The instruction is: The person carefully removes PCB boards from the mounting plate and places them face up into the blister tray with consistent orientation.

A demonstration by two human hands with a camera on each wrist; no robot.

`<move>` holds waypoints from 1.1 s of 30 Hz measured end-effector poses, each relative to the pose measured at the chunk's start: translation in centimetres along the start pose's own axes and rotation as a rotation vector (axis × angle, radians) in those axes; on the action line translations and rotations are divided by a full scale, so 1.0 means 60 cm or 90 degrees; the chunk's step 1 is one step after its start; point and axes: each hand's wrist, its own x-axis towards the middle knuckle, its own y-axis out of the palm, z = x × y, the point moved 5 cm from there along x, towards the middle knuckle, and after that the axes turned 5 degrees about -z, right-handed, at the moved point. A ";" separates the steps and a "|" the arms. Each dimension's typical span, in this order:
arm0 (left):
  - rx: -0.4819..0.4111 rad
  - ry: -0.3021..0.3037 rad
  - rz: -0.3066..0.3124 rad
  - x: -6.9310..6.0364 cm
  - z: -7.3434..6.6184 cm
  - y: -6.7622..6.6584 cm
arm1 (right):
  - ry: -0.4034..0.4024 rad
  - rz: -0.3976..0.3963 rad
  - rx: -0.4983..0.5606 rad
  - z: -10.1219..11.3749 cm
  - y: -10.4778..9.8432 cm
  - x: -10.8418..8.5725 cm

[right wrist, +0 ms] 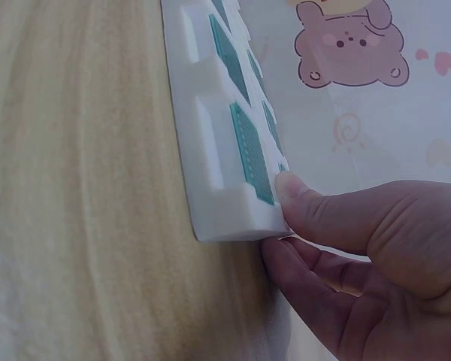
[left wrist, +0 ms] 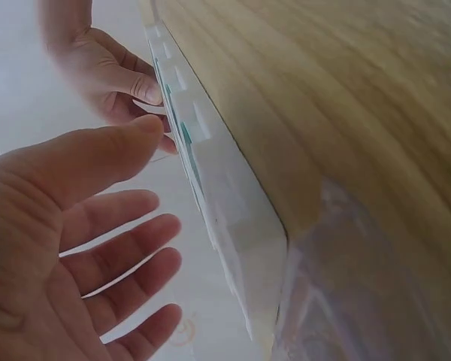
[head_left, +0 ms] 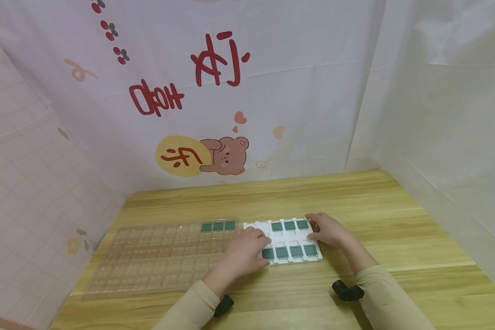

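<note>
A white plastic tray (head_left: 290,238) lies on the table, with several green square circuit boards (head_left: 296,251) in its two rows of pockets. My right hand (head_left: 329,229) holds the tray's right end; in the right wrist view its thumb (right wrist: 297,199) lies on the top edge and the fingers are at the end wall. Above the tray's left end is my left hand (head_left: 244,250), hiding some pockets. The left wrist view shows that hand's fingers (left wrist: 139,256) spread and loosely extended, apart from the tray's side (left wrist: 237,203), with nothing between them.
Left of the white tray lies a large clear plastic tray (head_left: 148,256) with many compartments; three green boards (head_left: 218,226) sit in its far right corner. A printed cloth (head_left: 305,101) hangs behind the wooden table (head_left: 288,295).
</note>
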 end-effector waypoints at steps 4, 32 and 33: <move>0.004 -0.016 0.008 0.003 -0.001 0.004 | -0.002 0.000 -0.002 0.002 0.001 0.000; 0.003 -0.065 0.071 0.024 -0.001 0.023 | 0.000 0.005 -0.001 0.001 -0.001 0.000; 0.002 -0.066 0.071 0.024 0.000 0.024 | 0.002 0.005 0.002 0.001 -0.001 0.000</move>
